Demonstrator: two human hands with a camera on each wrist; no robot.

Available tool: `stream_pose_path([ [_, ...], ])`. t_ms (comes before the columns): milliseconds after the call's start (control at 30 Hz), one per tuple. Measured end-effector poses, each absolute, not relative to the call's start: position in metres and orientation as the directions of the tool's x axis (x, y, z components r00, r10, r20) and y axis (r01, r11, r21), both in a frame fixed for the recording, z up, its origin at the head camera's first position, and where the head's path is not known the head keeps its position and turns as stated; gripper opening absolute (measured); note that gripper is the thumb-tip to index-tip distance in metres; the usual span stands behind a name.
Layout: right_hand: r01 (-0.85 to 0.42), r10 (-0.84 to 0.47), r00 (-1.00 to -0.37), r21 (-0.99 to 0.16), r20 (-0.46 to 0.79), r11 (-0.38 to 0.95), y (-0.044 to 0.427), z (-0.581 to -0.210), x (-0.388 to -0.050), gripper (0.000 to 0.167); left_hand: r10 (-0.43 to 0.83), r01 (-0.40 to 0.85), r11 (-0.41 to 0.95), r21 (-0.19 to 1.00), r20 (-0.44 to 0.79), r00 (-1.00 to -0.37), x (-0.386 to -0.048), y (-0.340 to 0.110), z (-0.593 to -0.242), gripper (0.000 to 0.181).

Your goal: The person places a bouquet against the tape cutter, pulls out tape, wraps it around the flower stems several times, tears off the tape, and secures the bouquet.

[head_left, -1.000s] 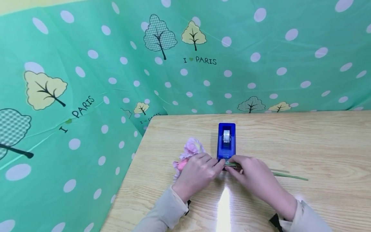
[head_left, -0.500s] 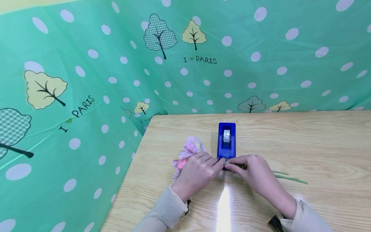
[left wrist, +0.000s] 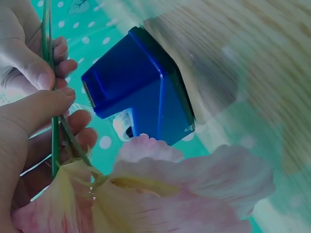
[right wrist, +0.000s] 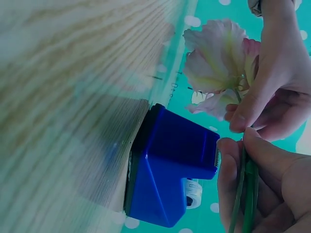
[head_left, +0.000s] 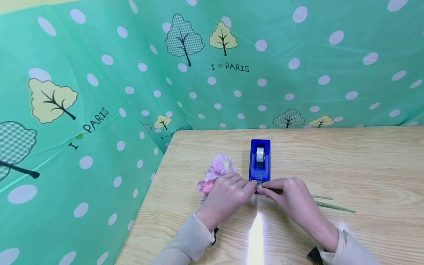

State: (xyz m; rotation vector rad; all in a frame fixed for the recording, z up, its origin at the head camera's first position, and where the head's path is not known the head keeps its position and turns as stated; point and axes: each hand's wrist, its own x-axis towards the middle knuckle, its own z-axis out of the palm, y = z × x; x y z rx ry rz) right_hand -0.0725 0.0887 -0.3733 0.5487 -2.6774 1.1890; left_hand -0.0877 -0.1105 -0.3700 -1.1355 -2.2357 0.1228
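A person's bare left hand and bare right hand meet over a pale wood-grain table, sharing a bundle of slim green stems that runs sideways between them. The left hand clamps the stems between thumb and curled fingers just below the pink and lilac flowers with ruffled, fabric-looking petals, a grip that probably steadies the bundle without crushing the blooms, which lie out to the left. The right hand pinches the stems close beside it, thumb against fingers, their tips nearly meeting the other hand's, likely for fine control over one short stretch; the long ends pass beyond the palm to the right. Just behind the fingertips stands a glossy blue, block-shaped plastic tape dispenser, upright, its serrated cutting edge facing the person, presumably so its clear tape roll feeds toward the hands. A pale glint shows between the fingertips, too small to tell whether it is tape. Beyond hangs a green cloth with white dots and printed trees
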Motion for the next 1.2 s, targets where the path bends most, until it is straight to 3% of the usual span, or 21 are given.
stream_pose_path([
  [400,-0.470,-0.298,-0.882,-0.625,0.366,0.623,0.088,-0.373,-0.070,0.008,0.702,0.669,0.703,-0.239,0.385,-0.600,-0.083,-0.106,-0.363,0.018],
  [700,-0.531,-0.322,-0.844,-0.585,0.428,0.613,0.088,-0.375,-0.071,0.009,0.661,0.690,0.724,-0.008,0.295,-0.690,-0.082,-0.109,-0.360,0.024],
  [933,-0.518,-0.322,-0.853,-0.592,0.410,0.618,0.088,-0.374,-0.071,0.009,0.629,0.680,0.729,0.076,0.317,-0.710,-0.083,-0.110,-0.359,0.017],
  [1200,-0.397,-0.319,-0.916,-0.654,0.243,0.644,0.088,-0.372,-0.073,0.004,0.696,0.704,0.697,-0.138,0.368,-0.617,-0.085,-0.110,-0.363,0.010],
])
